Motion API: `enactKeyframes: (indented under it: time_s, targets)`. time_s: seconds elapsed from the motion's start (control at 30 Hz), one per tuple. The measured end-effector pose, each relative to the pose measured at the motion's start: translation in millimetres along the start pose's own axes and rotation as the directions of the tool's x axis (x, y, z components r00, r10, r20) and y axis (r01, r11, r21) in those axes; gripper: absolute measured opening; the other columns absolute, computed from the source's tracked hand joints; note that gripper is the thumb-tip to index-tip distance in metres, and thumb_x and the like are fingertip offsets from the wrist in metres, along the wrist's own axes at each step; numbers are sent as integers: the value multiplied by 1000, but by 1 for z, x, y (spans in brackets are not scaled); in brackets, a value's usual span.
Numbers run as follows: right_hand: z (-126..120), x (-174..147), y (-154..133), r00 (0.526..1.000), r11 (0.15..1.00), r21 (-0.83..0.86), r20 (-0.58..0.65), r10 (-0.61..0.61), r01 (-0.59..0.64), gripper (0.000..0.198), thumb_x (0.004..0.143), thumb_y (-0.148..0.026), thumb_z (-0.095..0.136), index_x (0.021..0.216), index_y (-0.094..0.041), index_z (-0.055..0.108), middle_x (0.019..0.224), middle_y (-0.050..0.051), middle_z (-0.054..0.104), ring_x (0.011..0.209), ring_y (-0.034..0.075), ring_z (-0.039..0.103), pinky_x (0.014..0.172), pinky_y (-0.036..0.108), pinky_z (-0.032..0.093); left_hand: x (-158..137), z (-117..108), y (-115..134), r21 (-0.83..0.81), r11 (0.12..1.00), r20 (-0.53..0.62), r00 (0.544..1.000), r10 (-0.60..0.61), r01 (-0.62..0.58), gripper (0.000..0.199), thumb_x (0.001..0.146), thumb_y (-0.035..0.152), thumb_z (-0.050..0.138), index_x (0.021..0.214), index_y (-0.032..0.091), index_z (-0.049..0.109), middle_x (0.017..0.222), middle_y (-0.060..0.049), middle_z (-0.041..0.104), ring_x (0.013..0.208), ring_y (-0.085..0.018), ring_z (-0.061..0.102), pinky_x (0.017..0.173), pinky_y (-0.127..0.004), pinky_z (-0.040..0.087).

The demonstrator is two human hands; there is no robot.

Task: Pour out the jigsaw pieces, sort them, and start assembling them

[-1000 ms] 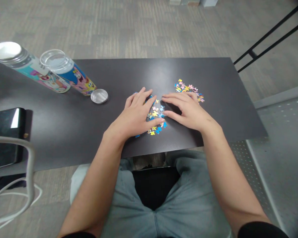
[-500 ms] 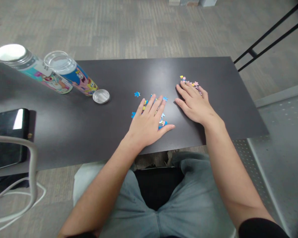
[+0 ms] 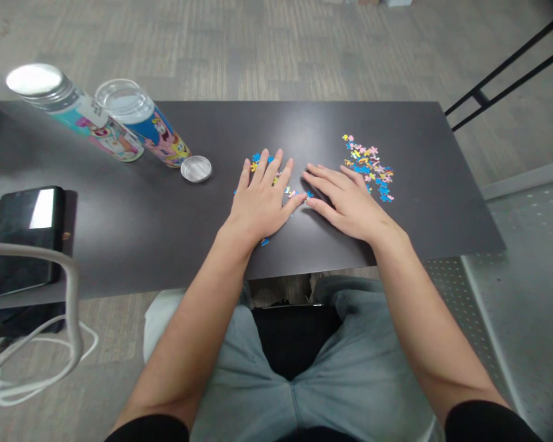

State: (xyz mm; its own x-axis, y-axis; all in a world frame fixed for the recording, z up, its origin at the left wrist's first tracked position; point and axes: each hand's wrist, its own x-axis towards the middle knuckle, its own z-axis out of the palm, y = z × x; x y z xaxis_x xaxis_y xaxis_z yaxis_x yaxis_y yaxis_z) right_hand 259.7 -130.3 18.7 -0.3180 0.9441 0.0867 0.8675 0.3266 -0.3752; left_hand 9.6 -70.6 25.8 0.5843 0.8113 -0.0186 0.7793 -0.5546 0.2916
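Note:
My left hand [image 3: 260, 202] lies flat with fingers spread over a small group of jigsaw puzzle pieces [image 3: 290, 192], mostly blue and yellow, and covers part of them. Close beside it, my right hand [image 3: 345, 199] rests open, palm down, its thumb and forefinger pointing toward my left thumb. A blue piece [image 3: 309, 194] sits between the two thumbs. Beyond the right hand's knuckles spreads a larger pile of pink, blue and yellow puzzle pieces [image 3: 371, 162]. One blue piece [image 3: 264, 242] shows by my left wrist.
On the dark table [image 3: 203, 233], an open clear-topped can [image 3: 159, 132] with cartoon print stands left of my hands, with a round metal lid [image 3: 196, 169] by its base. A lidded can [image 3: 96, 126] is beside it. Further left are a black device [image 3: 25, 239] and a white cable [image 3: 76, 307].
My right hand has slid left, off the larger pile, which now shows. My left hand has shifted slightly left and away from me over its pieces. The camera view has moved a little.

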Motion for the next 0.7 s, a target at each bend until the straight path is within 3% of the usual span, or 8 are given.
enactKeyframes:
  time_s: [0.17, 0.23, 0.3, 0.37, 0.47, 0.57, 0.7]
  targets:
    - [1, -4, 5, 999, 999, 4, -5, -54, 54, 63, 129, -51, 65, 187, -28, 74, 204, 13, 60, 191, 38, 58, 161, 75, 34, 9, -8, -18, -109, 994, 2, 1000, -4, 4, 86, 134, 48, 61, 208, 9, 41, 216, -23, 25, 205, -46, 13, 166, -70, 7]
    - [0, -6, 7, 997, 997, 22, -19, -74, 74, 61, 128, -51, 66, 184, -28, 77, 202, 13, 62, 190, 38, 59, 160, 74, 36, 6, -15, -32, -155, 987, -34, 999, 35, -40, 92, 132, 56, 67, 209, 13, 40, 216, -24, 26, 206, -46, 11, 166, -70, 4]
    - [0, -7, 8, 996, 996, 37, -27, -81, 82, 60, 128, -52, 66, 183, -29, 78, 202, 12, 63, 188, 38, 61, 159, 73, 39, 0, -24, -50, -166, 983, -45, 996, 77, -83, 121, 118, 75, 89, 211, 18, 35, 217, -27, 22, 205, -55, 6, 164, -77, 3]
    - [0, -9, 10, 997, 996, 45, -33, -77, 78, 59, 127, -53, 67, 181, -32, 80, 201, 10, 65, 185, 38, 64, 157, 72, 42, -9, -32, -70, -187, 976, 29, 993, 117, -109, 166, 90, 95, 110, 213, 21, 27, 217, -33, 13, 201, -67, 3, 160, -87, 6]
    - [1, -11, 12, 997, 996, 56, -40, -70, 72, 57, 127, -52, 67, 179, -35, 81, 199, 9, 67, 182, 39, 66, 152, 71, 48, -21, -36, -91, -205, 974, 85, 990, 115, -96, 191, 67, 104, 119, 213, 24, 26, 216, -36, 10, 198, -74, -2, 156, -95, 9]
    - [1, -9, 13, 997, 995, 65, -41, -72, 75, 56, 126, -52, 67, 179, -38, 81, 199, 9, 68, 182, 40, 66, 150, 71, 49, -22, -31, -98, -207, 976, 73, 994, 85, -68, 185, 66, 97, 124, 211, 24, 34, 216, -35, 14, 198, -74, 0, 157, -94, 12]
    - [-1, -5, 9, 996, 994, 81, -52, -71, 75, 54, 127, -52, 67, 175, -36, 84, 195, 10, 72, 178, 41, 69, 149, 69, 49, -12, -24, -92, -179, 984, 13, 1000, 23, -20, 146, 89, 68, 124, 204, 17, 49, 213, -35, 28, 200, -67, 15, 162, -84, 21]
